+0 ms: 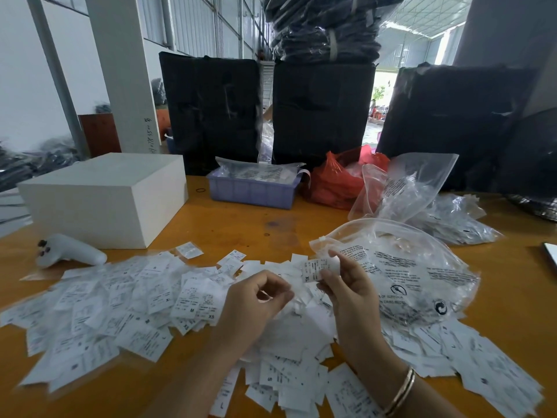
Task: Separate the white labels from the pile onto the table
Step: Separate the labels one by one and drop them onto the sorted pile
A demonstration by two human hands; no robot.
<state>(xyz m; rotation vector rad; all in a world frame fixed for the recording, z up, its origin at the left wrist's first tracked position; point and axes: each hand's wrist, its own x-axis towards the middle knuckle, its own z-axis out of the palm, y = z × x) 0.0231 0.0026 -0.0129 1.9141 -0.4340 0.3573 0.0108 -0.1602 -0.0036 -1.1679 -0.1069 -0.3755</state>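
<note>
The right hand [346, 285] pinches 1 white label [319, 268] marked XL between thumb and fingertips, lifted clear of the pile [289, 330] and turned print-up, most likely so the size can be read before it is set down. The left hand [256, 300] hovers just left of it over the middle of the pile, fingers curled toward the thumb; whether a thin scrap sits between them I cannot tell. The 2 hands are apart, close but not touching.

The pile lies near the front edge of the table [235, 224], directly under the hands. Loose labels [126, 303] fan out to the left, already laid flat, and more spread to the near right.

Room to move is uneven. A clear printed bag [407, 276] lies just right of the raised label and crowds that side. Bare wood shows far of the spread, between it and the white box [105, 200] and the purple tray [253, 191]. A white controller [69, 250] sits at the far left edge of the spread.
</note>
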